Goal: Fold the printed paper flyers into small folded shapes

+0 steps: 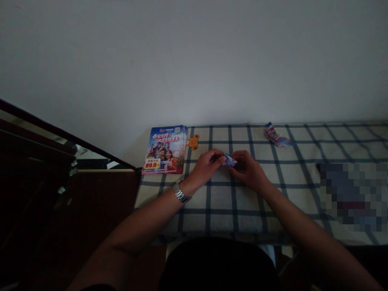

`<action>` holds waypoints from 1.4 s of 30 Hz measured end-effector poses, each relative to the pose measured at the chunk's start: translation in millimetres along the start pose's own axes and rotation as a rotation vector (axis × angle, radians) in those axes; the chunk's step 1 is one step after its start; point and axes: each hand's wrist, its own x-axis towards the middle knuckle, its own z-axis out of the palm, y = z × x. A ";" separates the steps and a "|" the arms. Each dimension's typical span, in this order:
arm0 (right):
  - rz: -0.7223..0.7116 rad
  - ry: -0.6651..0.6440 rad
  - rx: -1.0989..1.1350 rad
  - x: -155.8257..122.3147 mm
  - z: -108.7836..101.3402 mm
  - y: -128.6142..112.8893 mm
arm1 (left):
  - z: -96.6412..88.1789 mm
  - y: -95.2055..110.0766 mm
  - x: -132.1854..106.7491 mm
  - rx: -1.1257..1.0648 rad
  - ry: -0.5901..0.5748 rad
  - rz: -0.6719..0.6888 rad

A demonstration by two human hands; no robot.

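Between my two hands is a small folded piece of printed paper [230, 161], blue and pink like the flyers. My left hand [209, 165], with a silver watch on its wrist, pinches the paper's left side between thumb and fingers. On the right side, the fingertips of my right hand [249, 170] close on the same paper. Both hands are low over the checked cloth. A stack of colourful flyers [165, 151] lies to the left. Farther back on the right is another folded printed paper [275, 136], apart from my hands.
The blue-and-white checked cloth [221, 198] covers the surface up against a pale wall [194, 60]. An orange cartoon shape [192, 142] shows beside the flyers. A blurred-out dark item [351, 194] lies at the right. A dark rail [60, 133] slants down at the left.
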 end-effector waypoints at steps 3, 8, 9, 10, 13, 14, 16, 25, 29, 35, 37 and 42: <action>-0.005 -0.002 0.016 0.1 0.2 2.3 | -0.3 0.4 0.8 0.019 0.000 0.009; -0.005 -0.001 0.006 0.3 -1.4 2.1 | -1.2 3.3 2.5 0.049 -0.013 0.020; -0.009 -0.005 -0.001 0.3 -1.8 1.5 | -1.5 4.0 2.7 0.046 -0.026 0.019; -0.015 -0.009 -0.003 0.4 -2.2 1.0 | -1.8 4.7 2.8 0.040 -0.035 0.020; -0.020 -0.014 0.016 0.6 -2.9 0.6 | -2.4 6.9 2.3 0.015 -0.031 0.016; -0.017 -0.008 0.024 0.8 -2.9 0.7 | -2.4 7.6 2.1 0.008 -0.022 0.015; -0.015 0.004 0.029 0.9 -2.8 0.6 | -1.8 8.7 1.4 -0.001 -0.004 0.015; 0.070 -0.057 -0.130 0.7 -6.1 -7.2 | 0.4 12.4 -0.4 0.023 -0.005 0.033; 0.088 -0.088 -0.087 1.6 -8.6 -8.8 | -0.8 12.7 0.3 0.063 -0.021 0.051; 0.082 -0.124 -0.076 1.3 -8.8 -8.7 | -3.4 15.0 0.4 0.167 -0.112 0.073; 0.077 -0.135 -0.069 0.9 -8.5 -8.0 | -3.4 16.7 -0.3 0.202 -0.122 0.091; 0.065 -0.167 -0.079 -0.2 -8.6 -9.5 | -2.5 18.6 -1.9 0.252 -0.101 0.095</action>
